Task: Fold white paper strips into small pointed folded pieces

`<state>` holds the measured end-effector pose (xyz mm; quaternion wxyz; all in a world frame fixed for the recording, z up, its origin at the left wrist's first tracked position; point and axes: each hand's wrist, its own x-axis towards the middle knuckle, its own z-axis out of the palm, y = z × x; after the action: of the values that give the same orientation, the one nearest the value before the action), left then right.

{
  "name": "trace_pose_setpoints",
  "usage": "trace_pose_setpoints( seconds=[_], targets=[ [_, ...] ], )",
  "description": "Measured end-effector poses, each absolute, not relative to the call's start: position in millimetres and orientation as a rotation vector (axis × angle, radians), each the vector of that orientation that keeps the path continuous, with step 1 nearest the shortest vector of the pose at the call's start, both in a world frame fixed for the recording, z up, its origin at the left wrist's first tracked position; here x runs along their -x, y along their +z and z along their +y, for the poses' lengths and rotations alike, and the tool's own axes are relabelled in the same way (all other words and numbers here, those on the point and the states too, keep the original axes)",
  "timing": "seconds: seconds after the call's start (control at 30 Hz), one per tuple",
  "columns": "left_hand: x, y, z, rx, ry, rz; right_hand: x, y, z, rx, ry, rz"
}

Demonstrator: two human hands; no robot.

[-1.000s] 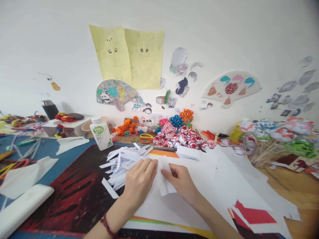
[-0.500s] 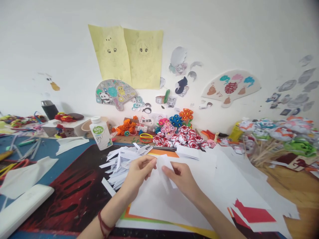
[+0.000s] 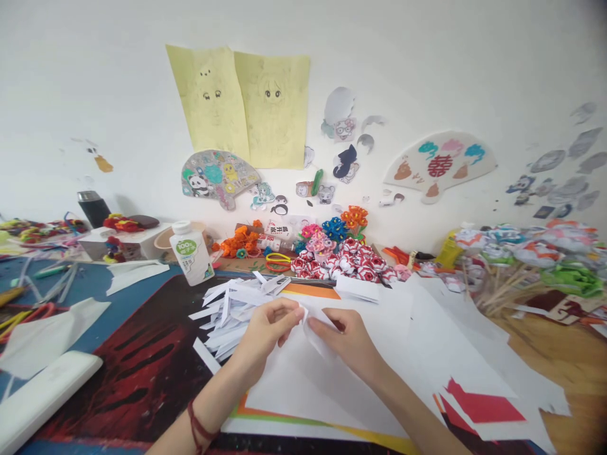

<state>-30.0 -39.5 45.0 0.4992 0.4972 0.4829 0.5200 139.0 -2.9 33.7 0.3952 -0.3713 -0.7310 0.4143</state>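
A small piece of white paper (image 3: pixel 318 338) is held between my two hands above a stack of large white sheets (image 3: pixel 303 395). My left hand (image 3: pixel 272 325) pinches its upper left edge between thumb and fingertips. On the other side my right hand (image 3: pixel 348 338) grips it, thumb in front and fingers curled behind. The paper looks bent or folded, though its lower part blends into the white sheet behind. Just left of my left hand lies a heap of folded white paper strips (image 3: pixel 232 309). One folded white piece (image 3: pixel 356 289) rests at the stack's far edge.
Behind the sheets are red-and-white paper flowers (image 3: pixel 358 262), orange flowers (image 3: pixel 241 243) and a white bottle (image 3: pixel 190 253). Flowers on sticks (image 3: pixel 531 246) stand at the right. Red paper scraps (image 3: pixel 488 407) lie at front right. A long white case (image 3: pixel 52 385) lies at front left.
The small paper has tipped and turned between my fingers, showing less of its face now. My left fingertips have shifted slightly right and down; my right hand stays nearly in place.
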Motion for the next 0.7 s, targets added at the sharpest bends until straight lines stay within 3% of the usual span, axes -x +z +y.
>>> trace_pose_setpoints(
  seconds=[0.7],
  targets=[
    [28.9,44.0,-38.6,-1.262,1.275,1.258,-137.3,34.5,-7.8,0.923,0.886,-1.916]
  ],
)
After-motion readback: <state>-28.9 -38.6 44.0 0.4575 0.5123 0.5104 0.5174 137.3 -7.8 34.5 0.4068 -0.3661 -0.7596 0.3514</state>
